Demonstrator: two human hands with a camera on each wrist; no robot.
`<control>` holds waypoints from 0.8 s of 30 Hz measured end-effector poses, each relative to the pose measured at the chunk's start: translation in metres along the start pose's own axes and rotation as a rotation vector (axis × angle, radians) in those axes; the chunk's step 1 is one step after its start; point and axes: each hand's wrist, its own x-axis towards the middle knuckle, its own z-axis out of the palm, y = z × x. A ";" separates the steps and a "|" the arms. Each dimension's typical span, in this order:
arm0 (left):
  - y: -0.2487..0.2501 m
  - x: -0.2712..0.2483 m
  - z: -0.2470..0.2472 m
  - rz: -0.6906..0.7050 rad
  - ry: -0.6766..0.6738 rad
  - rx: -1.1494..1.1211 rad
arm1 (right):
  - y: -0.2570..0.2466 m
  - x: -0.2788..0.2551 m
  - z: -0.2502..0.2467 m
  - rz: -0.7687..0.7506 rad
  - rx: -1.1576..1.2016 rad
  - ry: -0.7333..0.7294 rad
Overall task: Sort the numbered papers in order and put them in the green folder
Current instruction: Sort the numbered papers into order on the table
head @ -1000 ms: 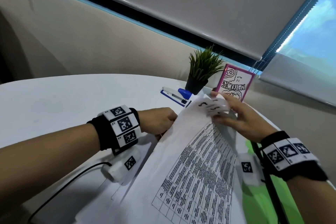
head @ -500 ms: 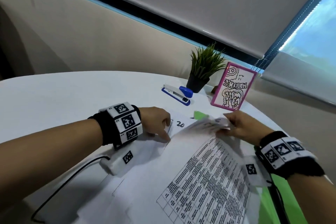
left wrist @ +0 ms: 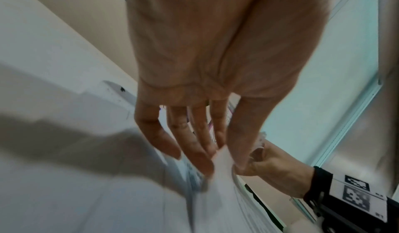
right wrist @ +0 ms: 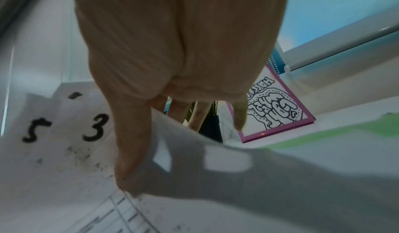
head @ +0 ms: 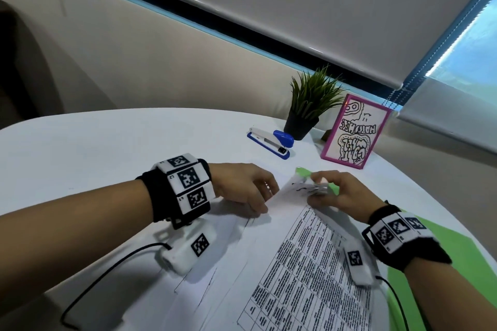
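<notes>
A round white table [head: 94,148] fills the lower half of the head view, set against a beige wall with a grey roller blind [head: 295,8] across the top and a bright window at the upper right. At lower centre the right hand [head: 341,193] pinches the far corners of several numbered papers [head: 309,263], thumb on top and fingers beneath; the right wrist view alone shows the fanned corners marked 5 [right wrist: 35,131] and 3 [right wrist: 96,128]. Just left of it the left hand [head: 242,187] has its fingers bent down onto the sheets; the left wrist view shows thumb and fingers closing on a raised white sheet edge [left wrist: 222,166], though blur hides how firm the hold is. The papers lie spread across the lower middle, printed tables facing up. The green folder [head: 457,263] lies under their right side, at lower right. Beyond, at centre right, stand a blue stapler [head: 271,141], a potted plant [head: 312,102] and a pink-framed drawing [head: 355,131].
</notes>
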 end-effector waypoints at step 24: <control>-0.007 -0.006 -0.012 0.009 0.484 0.313 | -0.001 0.005 0.010 -0.146 0.088 0.104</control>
